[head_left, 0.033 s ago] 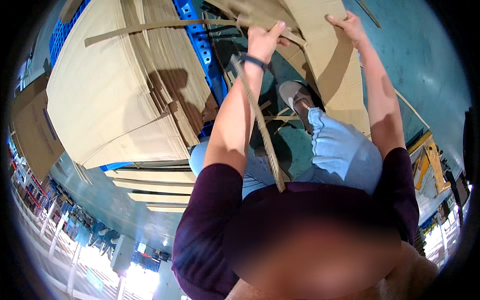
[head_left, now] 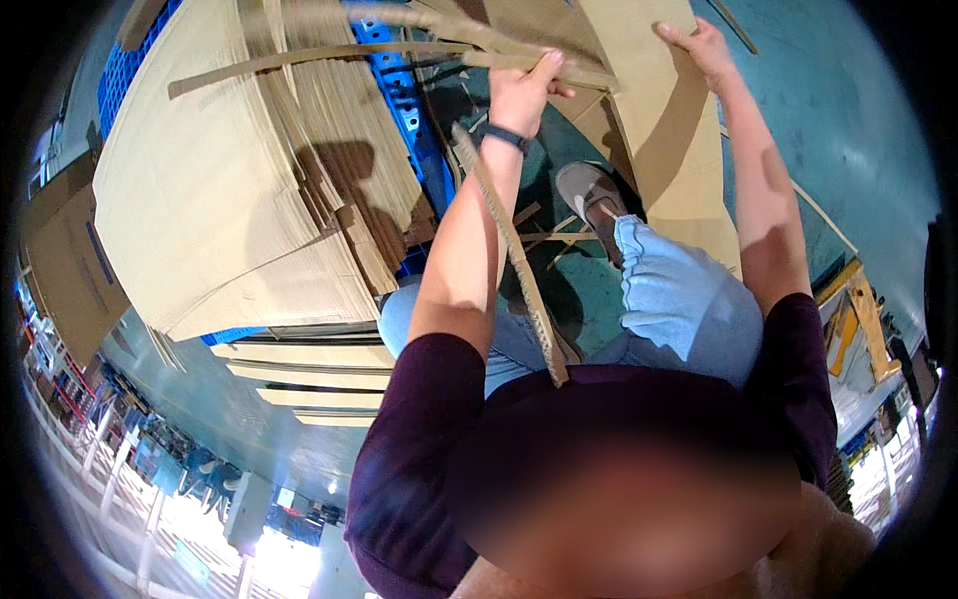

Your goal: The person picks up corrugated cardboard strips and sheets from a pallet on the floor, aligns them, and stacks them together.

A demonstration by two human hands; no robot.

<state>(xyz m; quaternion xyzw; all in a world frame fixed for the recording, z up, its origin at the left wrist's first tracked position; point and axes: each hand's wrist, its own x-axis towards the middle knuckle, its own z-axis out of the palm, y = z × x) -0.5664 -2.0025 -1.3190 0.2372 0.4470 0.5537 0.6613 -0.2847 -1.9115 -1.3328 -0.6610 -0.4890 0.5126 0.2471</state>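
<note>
Cardboard sheet point(head_left: 669, 150) lies beyond the right edge of the blue pallet point(head_left: 407, 108), pinched by the right hand point(head_left: 707, 55); the left hand point(head_left: 521, 95) grips cardboard strips point(head_left: 591, 76).

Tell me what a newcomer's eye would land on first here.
First, the big stack of pale cardboard filling the upper left, with a blue pallet showing at its edges. Next, at top centre, the left hand grips cardboard strips, while the right hand holds the edge of a long sheet. A ragged strip also slants down mid-picture, passing in front of the left forearm.
</note>
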